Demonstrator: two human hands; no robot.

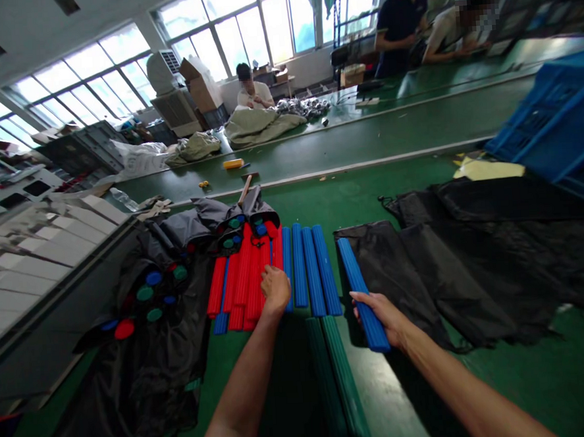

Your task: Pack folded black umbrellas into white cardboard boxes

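Near right, right grip (384, 313): fingers and thumb pinching a blue ribbed stick (361, 287), tilted, its far end over the left edge of the flat black bags (438, 269).
Left grip (277, 289): fingers curled at the right side of the red sticks (246, 280); whether it pinches one, I cannot tell.
Blue row (299, 264): four sticks side by side, between the two grips.
Green pair (344, 373): nearer, lying together on the green bench (315, 200).
Filled dark bags (168, 335): left, coloured round ends showing.
Blue crate (553, 123): far right.
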